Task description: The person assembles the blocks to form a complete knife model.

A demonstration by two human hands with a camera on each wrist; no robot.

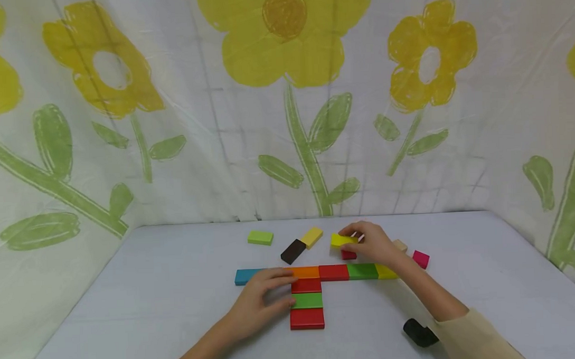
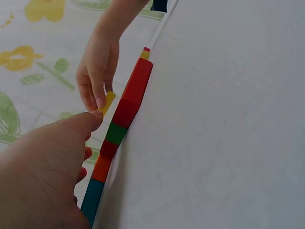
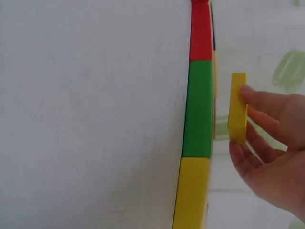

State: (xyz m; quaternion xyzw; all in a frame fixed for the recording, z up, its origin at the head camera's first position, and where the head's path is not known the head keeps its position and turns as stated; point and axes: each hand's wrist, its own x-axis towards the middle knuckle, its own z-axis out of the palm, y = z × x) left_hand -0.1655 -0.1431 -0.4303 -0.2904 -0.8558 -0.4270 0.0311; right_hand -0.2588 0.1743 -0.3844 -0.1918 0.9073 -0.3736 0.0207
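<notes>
My right hand (image 1: pixel 372 243) pinches a yellow block (image 1: pixel 342 240) between thumb and fingers, above the table behind the row. The right wrist view shows that yellow block (image 3: pixel 237 105) held by its edges. My left hand (image 1: pixel 258 303) lies relaxed at the left of the column, fingertips by the orange block (image 1: pixel 307 273) and thumb at the light green block (image 1: pixel 308 301); contact is hard to tell. The row runs blue block (image 1: pixel 247 276), orange, red block (image 1: pixel 333 273), green block (image 1: pixel 363 272), yellow block (image 1: pixel 386 271). Red blocks (image 1: pixel 307 319) stand above and below the light green one.
Behind the row lie a lime block (image 1: pixel 260 237), a dark brown block (image 1: pixel 293 251) touching a pale yellow block (image 1: pixel 312 237), and a red block (image 1: pixel 349 255). Further right are a tan block (image 1: pixel 400 245) and a crimson block (image 1: pixel 421 259). A flowered curtain (image 1: pixel 187 177) hangs behind the table.
</notes>
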